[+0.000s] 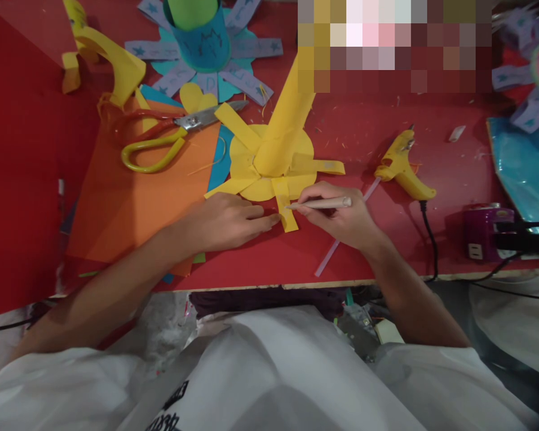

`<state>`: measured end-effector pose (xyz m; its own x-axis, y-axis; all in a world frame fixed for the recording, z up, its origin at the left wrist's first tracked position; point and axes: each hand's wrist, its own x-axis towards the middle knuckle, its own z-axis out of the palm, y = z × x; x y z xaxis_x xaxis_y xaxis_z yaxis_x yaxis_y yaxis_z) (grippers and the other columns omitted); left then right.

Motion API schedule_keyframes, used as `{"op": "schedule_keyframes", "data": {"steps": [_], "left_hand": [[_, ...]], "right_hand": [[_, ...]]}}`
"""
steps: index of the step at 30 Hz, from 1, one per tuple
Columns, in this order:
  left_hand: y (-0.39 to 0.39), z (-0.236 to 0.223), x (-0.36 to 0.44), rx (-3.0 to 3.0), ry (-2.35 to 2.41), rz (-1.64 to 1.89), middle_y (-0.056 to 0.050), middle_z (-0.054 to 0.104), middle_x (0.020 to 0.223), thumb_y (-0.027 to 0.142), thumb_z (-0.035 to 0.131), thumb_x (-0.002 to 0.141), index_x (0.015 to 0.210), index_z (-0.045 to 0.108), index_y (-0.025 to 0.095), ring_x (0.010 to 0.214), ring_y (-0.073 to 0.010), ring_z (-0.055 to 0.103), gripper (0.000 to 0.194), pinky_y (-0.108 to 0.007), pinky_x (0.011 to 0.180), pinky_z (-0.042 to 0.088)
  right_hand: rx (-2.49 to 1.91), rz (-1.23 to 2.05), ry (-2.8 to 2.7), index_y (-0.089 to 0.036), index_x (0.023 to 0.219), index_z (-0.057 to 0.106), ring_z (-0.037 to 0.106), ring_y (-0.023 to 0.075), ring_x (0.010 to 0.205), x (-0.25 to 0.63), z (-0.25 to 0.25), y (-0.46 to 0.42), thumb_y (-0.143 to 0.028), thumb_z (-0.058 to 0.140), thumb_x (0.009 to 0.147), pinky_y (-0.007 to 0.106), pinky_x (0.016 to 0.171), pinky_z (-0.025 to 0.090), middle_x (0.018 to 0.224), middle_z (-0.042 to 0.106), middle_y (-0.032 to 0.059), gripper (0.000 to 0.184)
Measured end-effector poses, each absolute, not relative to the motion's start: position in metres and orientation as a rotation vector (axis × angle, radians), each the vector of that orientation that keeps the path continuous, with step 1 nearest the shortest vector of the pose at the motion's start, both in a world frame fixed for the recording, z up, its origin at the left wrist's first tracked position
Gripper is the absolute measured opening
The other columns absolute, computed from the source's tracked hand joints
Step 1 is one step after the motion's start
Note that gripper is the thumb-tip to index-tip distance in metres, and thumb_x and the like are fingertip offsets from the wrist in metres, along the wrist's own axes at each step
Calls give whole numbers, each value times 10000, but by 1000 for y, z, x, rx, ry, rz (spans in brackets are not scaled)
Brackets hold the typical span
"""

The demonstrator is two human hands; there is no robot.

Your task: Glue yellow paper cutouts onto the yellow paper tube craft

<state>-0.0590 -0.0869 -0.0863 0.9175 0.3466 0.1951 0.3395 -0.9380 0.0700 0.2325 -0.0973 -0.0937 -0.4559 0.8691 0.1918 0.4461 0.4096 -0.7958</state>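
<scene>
A yellow paper flower shape (273, 149) lies on the red table, with a yellow paper tube (284, 134) standing on its middle and several strips radiating outward. My right hand (341, 209) is closed around a white pen (327, 203), its tip at the front yellow strip (286, 218). From the other side my left hand (229, 221) rests palm down, its fingers stretched toward that strip and the index fingertip touching its left edge. It grips nothing that I can see. The tube's top is hidden behind a pixelated patch.
Scissors (155, 143) with red and yellow handles lie on orange paper (139, 197) at left. A yellow glue gun (399, 164) with a glue stick is at right, near a purple box (487, 230). A blue paper tube (204, 45) with lilac strips stands behind.
</scene>
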Motion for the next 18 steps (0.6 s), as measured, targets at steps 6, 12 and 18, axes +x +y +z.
{"op": "schedule_keyframes", "data": {"steps": [6, 12, 18], "left_hand": [[-87, -85, -59, 3034, 557, 314, -17, 737, 795, 156, 523, 1105, 1307, 724, 189, 638, -139, 666, 286, -282, 575, 380], [-87, -86, -58, 3111, 543, 318, -3, 730, 788, 165, 529, 1105, 1305, 716, 192, 631, -142, 673, 275, -308, 553, 363], [-87, -86, -59, 3134, 548, 282, -4, 725, 786, 153, 505, 1101, 1302, 716, 201, 634, -142, 671, 295, -316, 551, 370]], "right_hand": [[-1132, 931, -2044, -240, 937, 745, 654, 148, 660, 233, -94, -99, -336, 730, 985, 274, 599, 482, 824, 777, 10, 108], [-1147, 934, -2028, -227, 877, 718, 589, 123, 581, 233, -93, -100, -293, 740, 937, 257, 535, 421, 727, 722, -13, 92], [-1149, 987, -2026, -227, 859, 701, 560, 119, 568, 233, -92, -101, -293, 738, 929, 255, 526, 409, 696, 698, -18, 103]]}}
